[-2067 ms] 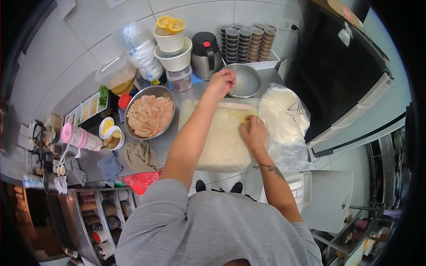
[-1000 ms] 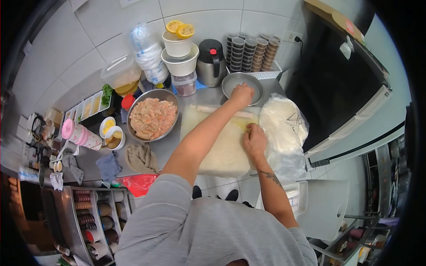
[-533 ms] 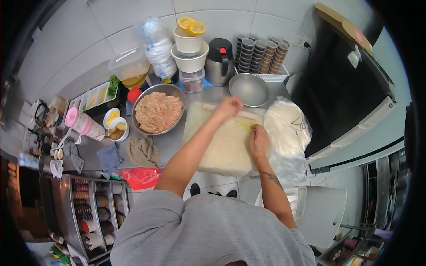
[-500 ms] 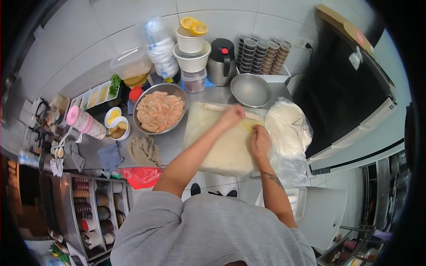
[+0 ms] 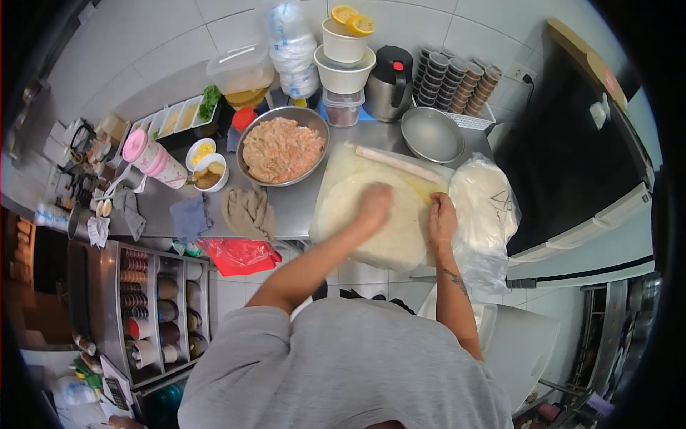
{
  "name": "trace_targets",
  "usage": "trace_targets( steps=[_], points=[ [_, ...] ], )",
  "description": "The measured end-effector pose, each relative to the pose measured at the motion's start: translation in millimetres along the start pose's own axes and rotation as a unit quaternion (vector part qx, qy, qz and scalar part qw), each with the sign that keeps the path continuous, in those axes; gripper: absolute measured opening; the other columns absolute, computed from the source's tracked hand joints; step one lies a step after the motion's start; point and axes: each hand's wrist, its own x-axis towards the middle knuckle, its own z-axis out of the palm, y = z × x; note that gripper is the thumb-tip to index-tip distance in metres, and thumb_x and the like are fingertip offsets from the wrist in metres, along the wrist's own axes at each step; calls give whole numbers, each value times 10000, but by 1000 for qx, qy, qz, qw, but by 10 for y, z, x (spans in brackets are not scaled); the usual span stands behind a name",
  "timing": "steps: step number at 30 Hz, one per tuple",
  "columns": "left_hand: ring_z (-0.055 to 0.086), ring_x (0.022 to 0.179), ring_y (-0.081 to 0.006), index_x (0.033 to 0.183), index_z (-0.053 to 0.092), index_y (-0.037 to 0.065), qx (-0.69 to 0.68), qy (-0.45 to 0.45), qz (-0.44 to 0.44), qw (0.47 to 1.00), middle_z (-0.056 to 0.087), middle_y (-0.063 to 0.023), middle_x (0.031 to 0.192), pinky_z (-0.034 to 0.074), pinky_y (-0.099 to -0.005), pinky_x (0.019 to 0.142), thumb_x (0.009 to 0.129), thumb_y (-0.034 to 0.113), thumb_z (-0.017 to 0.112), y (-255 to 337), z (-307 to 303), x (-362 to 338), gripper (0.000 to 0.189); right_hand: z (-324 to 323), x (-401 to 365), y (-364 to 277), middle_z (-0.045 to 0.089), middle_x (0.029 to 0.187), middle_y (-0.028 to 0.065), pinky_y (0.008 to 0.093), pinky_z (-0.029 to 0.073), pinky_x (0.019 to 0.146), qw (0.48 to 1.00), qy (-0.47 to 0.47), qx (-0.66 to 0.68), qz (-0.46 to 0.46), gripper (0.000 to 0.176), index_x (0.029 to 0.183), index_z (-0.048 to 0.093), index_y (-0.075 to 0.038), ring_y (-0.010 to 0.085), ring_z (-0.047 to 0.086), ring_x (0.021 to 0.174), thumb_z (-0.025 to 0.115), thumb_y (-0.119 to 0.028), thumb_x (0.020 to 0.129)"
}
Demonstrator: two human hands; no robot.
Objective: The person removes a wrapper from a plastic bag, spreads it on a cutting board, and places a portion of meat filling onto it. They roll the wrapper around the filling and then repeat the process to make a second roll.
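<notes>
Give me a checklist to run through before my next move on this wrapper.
1. The wrapper lies flat on the cutting board: ok.
2. The left hand rests on the wrapper's middle: ok.
3. The right hand is at the wrapper's right edge: ok; gripping it, cannot tell.
4. Filling on the wrapper: not ok, none shows.
5. The filling bowl stands beside the board, well filled: ok.
6. The finished roll lies at the board's far edge, apart from both hands: ok.

A commercial food-prep kitchen: a steel tabletop (image 5: 293, 204) against a tiled wall (image 5: 143, 43), stacked sauce cups (image 5: 457, 82), takeaway tubs (image 5: 344, 61), a big bowl of filling (image 5: 284, 149), a garnish tray (image 5: 179, 118) and a bag of wrappers (image 5: 486, 200).
</notes>
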Motion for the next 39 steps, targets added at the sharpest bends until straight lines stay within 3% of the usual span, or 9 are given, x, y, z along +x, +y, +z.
trace_targets(
  steps=[3,15,18,22,29,32,36,38,39],
  points=[
    [538,852,-390,790,560,-2,3,67,-147,987,568,-211,853,430,-476,781,734,-89,518,-265,-694,-95,112,10,22,-87,641,908,105,403,475,765,998,-20,2,60,155,956,630,-91,292,605,881,596,-172,828],
    [555,923,-399,904,538,-15,-106,-99,-55,988,564,-229,946,462,-474,816,771,-68,507,-281,-807,-91,147,-25,-16,-109,601,807,59,383,476,706,999,-18,-36,-12,126,838,600,-94,254,595,802,661,-179,768],
    [547,919,-405,914,523,-7,33,50,-173,983,550,-235,951,454,-475,818,775,-66,506,-504,-809,62,152,-27,-26,-82,616,827,65,371,482,711,1000,-2,12,1,132,904,623,-91,250,601,788,614,-136,780],
    [552,963,-409,986,533,-26,-50,-62,-68,995,559,-240,1022,459,-466,865,754,-67,510,-245,-879,35,237,-43,-1,-84,622,863,77,358,483,717,997,-22,39,57,211,992,628,-86,245,600,773,568,-93,790],
    [547,926,-383,967,532,8,-16,14,-74,997,556,-214,954,446,-475,827,757,-46,532,-267,-731,199,217,-54,-31,-29,619,916,102,340,480,768,993,12,108,51,229,1034,611,-74,243,602,825,496,-41,839],
    [553,928,-389,957,551,1,-88,-139,36,986,573,-223,950,448,-480,830,763,-40,533,-187,-563,83,199,-39,-21,-42,619,923,114,325,475,794,987,19,142,73,220,1036,609,-62,239,601,851,471,-35,866],
    [548,945,-397,885,563,-1,-56,10,-18,998,575,-218,934,434,-462,851,783,-23,527,-124,-361,380,111,-45,-22,-35,622,929,116,316,469,800,981,30,177,73,214,1033,609,-40,228,597,857,445,-40,895],
    [551,966,-388,917,573,-7,-133,18,108,985,585,-213,979,433,-466,856,773,-36,523,278,-46,334,155,-26,0,33,621,928,109,309,466,799,979,29,189,78,215,1035,610,-34,217,592,855,438,-50,906],
    [547,989,-390,923,573,-10,-152,-139,111,972,581,-216,1003,433,-465,869,774,-39,525,474,-106,364,159,-1,-5,58,620,928,106,305,465,798,977,28,195,83,217,1036,610,-31,211,590,854,435,-55,911]
  ],
)
